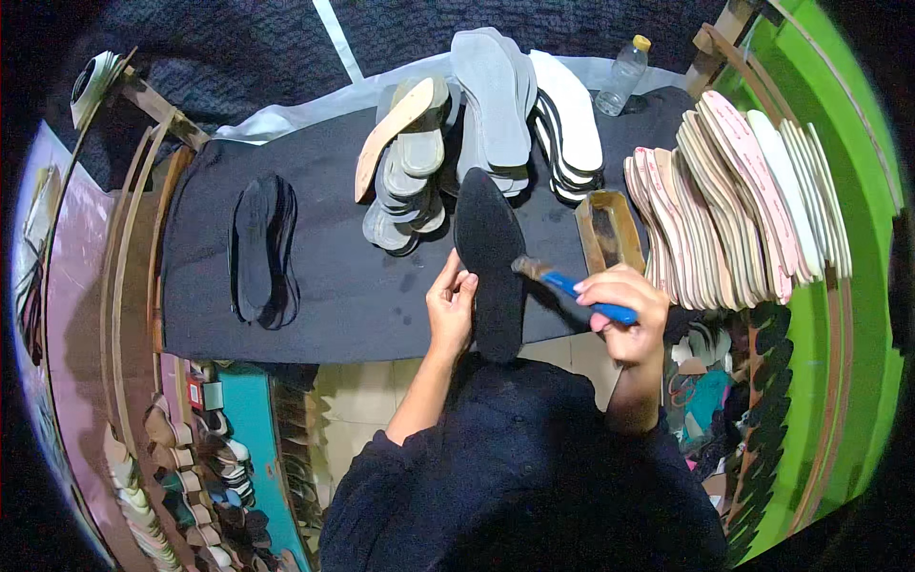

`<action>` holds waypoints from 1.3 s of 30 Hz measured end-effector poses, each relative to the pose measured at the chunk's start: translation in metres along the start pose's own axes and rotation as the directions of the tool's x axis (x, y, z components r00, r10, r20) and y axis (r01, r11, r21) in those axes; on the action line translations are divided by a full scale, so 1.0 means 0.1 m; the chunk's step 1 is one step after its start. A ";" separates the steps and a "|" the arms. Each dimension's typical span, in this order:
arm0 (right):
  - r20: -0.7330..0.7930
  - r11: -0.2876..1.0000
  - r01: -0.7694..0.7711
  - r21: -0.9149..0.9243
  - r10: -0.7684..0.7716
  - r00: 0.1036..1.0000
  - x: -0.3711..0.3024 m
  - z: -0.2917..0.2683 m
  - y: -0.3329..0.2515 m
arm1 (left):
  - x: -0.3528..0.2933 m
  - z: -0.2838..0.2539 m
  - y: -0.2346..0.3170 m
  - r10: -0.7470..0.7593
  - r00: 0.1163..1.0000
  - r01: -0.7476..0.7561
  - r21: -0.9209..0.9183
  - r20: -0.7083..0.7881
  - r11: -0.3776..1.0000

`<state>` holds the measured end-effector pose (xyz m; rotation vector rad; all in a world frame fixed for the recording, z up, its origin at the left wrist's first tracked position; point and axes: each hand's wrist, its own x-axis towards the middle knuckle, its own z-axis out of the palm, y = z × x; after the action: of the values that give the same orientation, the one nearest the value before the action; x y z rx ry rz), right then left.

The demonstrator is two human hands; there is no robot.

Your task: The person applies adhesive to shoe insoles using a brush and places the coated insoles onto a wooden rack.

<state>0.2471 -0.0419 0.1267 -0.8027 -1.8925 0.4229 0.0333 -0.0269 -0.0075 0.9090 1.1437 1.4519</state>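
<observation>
A black shoe sole (pixel 489 243) is held up over the near edge of the table, its wide end pointing away from me. My left hand (pixel 451 310) grips it by the left edge, thumb toward the face and fingers going behind. In my right hand (pixel 629 310) is a paintbrush with a blue handle (pixel 564 283), fingers closed round it. The brush's bristle end (pixel 523 267) meets the sole's right edge, about midway along. Just beyond my right hand stands an open, amber-stained rectangular container (pixel 589 250); its contents are hard to make out.
Black soles (pixel 255 253) lie piled at the table's left. Grey soles (pixel 491 95), mixed soles (pixel 389 210) and white-topped ones (pixel 569 105) stand at the back. Beige and pink insoles (pixel 710 205) line the right side. A clear bottle (pixel 621 81) stands at the far right.
</observation>
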 end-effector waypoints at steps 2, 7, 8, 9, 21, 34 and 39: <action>-0.061 0.999 0.050 0.003 -0.050 0.997 0.07 0.01 0.02 | 0.00 -0.02 -0.06 -0.010 1.000 0.010 -0.008 0.002 1.000; -0.115 0.983 0.150 -0.104 -0.161 0.980 0.25 0.13 0.04 | -0.02 0.00 -0.09 0.017 0.998 -0.021 0.063 0.067 0.998; -0.098 0.970 0.178 -0.166 -0.195 0.976 0.28 0.17 0.04 | -0.02 0.01 -0.09 0.017 0.998 -0.021 0.062 0.068 0.998; -0.067 0.957 0.198 -0.212 -0.216 0.974 0.30 0.20 0.03 | -0.02 0.00 -0.09 0.030 0.997 -0.036 0.080 0.073 0.996; -0.018 0.986 0.157 0.053 -0.156 0.988 0.16 0.16 -0.04 | -0.07 0.04 -0.02 0.122 0.993 -0.121 0.078 -0.006 0.990; 0.092 0.970 0.236 0.058 -0.240 0.966 0.30 0.41 0.03 | -0.05 0.04 -0.07 0.208 0.978 -0.205 0.111 -0.009 0.972; 0.070 0.944 0.316 -0.094 -0.311 0.948 0.36 0.46 0.06 | -0.04 0.03 -0.13 0.146 0.989 -0.143 0.129 -0.013 0.981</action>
<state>0.1979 -0.0096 0.1263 -0.5454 -2.0639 0.1500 0.0405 -0.0304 -0.0195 1.0866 1.2197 1.5214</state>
